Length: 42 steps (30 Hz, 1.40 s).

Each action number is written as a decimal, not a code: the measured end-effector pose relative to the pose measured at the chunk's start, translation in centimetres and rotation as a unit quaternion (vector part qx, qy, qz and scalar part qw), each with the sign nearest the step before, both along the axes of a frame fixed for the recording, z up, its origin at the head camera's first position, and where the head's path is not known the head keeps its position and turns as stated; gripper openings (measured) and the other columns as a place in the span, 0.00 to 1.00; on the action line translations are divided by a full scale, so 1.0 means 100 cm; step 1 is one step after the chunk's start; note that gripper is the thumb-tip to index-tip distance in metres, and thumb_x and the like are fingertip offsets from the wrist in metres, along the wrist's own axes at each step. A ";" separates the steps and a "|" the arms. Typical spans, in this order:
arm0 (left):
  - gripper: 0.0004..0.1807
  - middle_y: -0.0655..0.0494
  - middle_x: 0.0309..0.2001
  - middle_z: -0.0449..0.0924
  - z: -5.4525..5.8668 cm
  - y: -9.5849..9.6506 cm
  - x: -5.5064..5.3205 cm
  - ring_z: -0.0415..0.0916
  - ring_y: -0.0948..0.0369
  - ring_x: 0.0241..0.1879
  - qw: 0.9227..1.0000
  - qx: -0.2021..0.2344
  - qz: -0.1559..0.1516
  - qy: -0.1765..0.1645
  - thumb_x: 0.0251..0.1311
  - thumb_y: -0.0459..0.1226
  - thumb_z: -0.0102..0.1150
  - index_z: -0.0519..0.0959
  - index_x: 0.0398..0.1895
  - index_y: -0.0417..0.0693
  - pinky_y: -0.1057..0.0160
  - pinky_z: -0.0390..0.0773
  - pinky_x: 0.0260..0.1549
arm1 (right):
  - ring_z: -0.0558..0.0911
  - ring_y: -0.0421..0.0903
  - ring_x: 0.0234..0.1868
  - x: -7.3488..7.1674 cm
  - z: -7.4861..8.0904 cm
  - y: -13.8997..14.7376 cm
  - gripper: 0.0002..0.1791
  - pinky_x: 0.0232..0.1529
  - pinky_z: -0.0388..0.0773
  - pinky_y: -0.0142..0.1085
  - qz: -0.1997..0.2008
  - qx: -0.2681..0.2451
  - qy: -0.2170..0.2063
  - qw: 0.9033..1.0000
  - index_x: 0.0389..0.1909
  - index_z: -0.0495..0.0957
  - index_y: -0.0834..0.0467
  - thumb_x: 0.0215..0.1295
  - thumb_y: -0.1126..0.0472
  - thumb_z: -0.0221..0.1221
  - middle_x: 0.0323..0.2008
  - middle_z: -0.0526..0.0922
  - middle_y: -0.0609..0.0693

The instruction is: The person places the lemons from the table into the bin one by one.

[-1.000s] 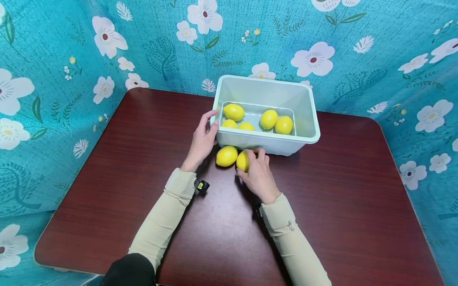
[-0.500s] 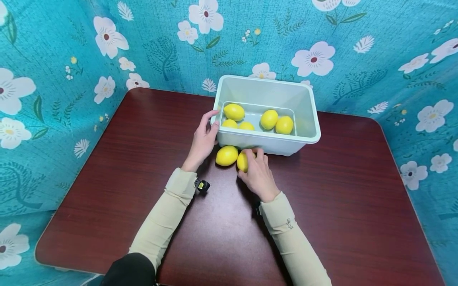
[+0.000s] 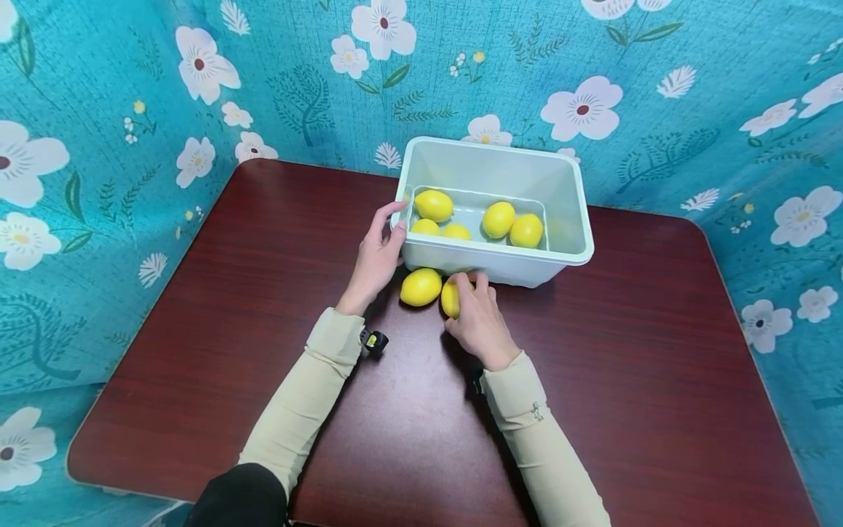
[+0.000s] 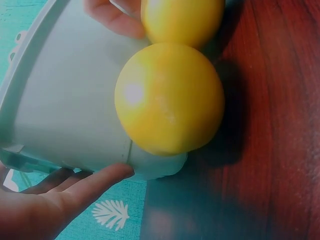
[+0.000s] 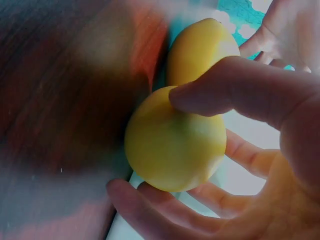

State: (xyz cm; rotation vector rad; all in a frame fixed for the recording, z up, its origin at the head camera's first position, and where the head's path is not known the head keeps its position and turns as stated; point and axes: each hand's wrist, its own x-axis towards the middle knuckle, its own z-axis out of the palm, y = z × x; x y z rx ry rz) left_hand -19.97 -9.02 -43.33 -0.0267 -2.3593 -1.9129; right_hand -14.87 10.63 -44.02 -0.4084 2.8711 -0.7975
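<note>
A yellow lemon (image 3: 452, 298) stands on the table against the bin's front wall, and my right hand (image 3: 484, 326) holds it. In the right wrist view the thumb (image 5: 205, 97) presses on this lemon from one side while the other fingers curl round beneath it. Just left of it lies a second lemon (image 3: 420, 287), apart from both hands. My left hand (image 3: 377, 260) rests at the left end of the pale green bin (image 3: 484, 256), its fingers touching the rim and side wall. In the left wrist view those fingers (image 4: 100, 182) lie fairly straight along the wall.
Inside the bin lie several more lemons (image 3: 498, 219), two of them partly hidden by the front wall. The bin stands at the back of the dark red-brown table (image 3: 632, 351). A blue flowered cloth (image 3: 303, 80) hangs behind and at both sides.
The view has shifted very slightly. Both hands keep nearly the same place, and a narrow gap now shows between the held lemon and the one beside it.
</note>
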 end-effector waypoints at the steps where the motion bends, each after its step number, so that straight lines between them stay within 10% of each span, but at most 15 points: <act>1: 0.22 0.48 0.66 0.65 0.000 0.000 0.000 0.73 0.48 0.41 1.000 0.000 -0.001 0.001 0.72 0.49 0.44 0.63 0.67 0.67 0.45 0.82 0.42 | 0.68 0.64 0.52 0.000 0.001 0.001 0.33 0.46 0.75 0.51 0.000 0.001 -0.001 1.000 0.58 0.67 0.56 0.48 0.69 0.66 0.61 0.60 0.62; 9: 0.21 0.44 0.46 0.68 0.001 0.000 0.001 0.71 0.45 0.41 1.000 0.008 0.005 0.001 0.71 0.50 0.44 0.64 0.66 0.70 0.42 0.81 0.43 | 0.68 0.64 0.53 0.004 0.008 0.012 0.37 0.36 0.77 0.54 0.006 0.030 -0.008 1.000 0.61 0.67 0.53 0.45 0.71 0.64 0.63 0.61 0.62; 42: 0.20 0.50 0.62 0.68 0.003 0.001 0.002 0.73 0.55 0.47 1.000 0.005 0.007 -0.009 0.72 0.49 0.44 0.64 0.66 0.72 0.47 0.83 0.42 | 0.68 0.62 0.54 0.001 0.002 0.015 0.31 0.37 0.77 0.54 -0.003 0.042 -0.014 0.999 0.62 0.69 0.51 0.55 0.64 0.64 0.63 0.62 0.61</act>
